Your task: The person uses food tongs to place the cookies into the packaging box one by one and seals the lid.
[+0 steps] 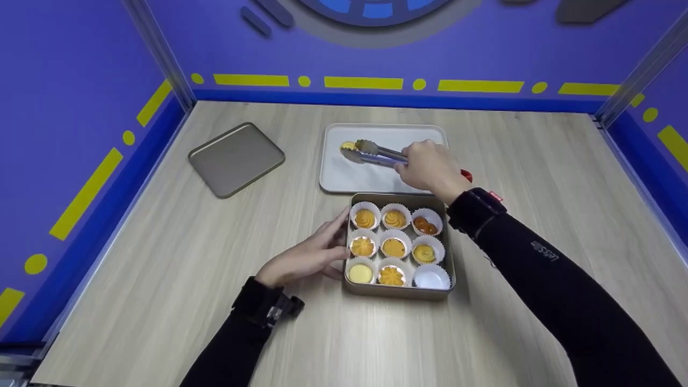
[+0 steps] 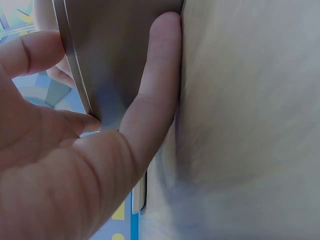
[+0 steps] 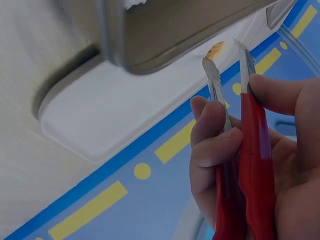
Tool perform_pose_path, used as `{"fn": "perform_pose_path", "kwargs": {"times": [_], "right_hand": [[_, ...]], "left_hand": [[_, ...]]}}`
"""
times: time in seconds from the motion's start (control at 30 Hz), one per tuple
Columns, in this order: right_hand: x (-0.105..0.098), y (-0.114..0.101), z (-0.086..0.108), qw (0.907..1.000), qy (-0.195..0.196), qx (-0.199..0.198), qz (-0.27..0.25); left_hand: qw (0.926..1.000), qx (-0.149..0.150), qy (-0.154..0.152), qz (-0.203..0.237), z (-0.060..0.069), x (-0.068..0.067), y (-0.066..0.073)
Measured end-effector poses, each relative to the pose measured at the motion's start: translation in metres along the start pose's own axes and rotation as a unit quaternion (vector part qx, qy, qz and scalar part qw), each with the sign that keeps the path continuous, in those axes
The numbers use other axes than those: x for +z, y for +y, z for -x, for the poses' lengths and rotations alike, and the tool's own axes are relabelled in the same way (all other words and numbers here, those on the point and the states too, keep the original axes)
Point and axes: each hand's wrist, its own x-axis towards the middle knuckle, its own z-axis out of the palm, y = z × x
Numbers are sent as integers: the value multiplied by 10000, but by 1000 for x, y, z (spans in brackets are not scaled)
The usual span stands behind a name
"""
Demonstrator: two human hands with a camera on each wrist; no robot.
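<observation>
There's room between the lid (image 1: pixel 236 159) and tray (image 1: pixel 334 174). Right fingers (image 3: pixel 215 151) grip tongs (image 3: pixel 256 150); spread left fingers (image 2: pixel 40 52) touch the tin (image 1: pixel 398 292) in front.

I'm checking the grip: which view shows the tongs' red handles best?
The right wrist view: both red handles show, close up, in the right hand. Head shows only a red end by the hand; left wrist shows none.
</observation>
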Motion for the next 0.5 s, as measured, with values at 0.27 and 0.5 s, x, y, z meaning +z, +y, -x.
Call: {"fn": "perform_pose_path", "kwargs": {"times": [0.27,0.5], "right_hand": [[1,-9,-11,9995,61,256,150],[3,-11,-20,9985,29,472,282]], "left_hand": [[10000,-46,34,10,1,0,1],[10000,-16,8,-16,1,1,1]]}}
